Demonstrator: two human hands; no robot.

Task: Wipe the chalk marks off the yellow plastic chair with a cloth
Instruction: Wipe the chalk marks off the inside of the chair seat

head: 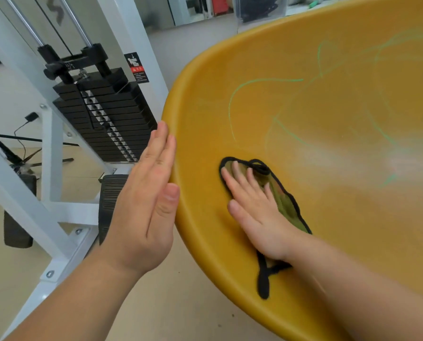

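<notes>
Right hand (257,215) lies flat, fingers (237,179) spread and extended, pressing an olive black-edged cloth (285,200) against the inner surface of the yellow plastic chair (341,217). Green chalk marks (264,81) lie beyond those fingertips, apart from the cloth. Left hand (147,205) is open, fingers straight together, braced against the chair's outer rim, holding nothing

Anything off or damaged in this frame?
Only the green chalk scribbles across the yellow plastic chair seat. No cracks or spills visible. The right hand presses a black-edged green cloth flat below them.
</notes>
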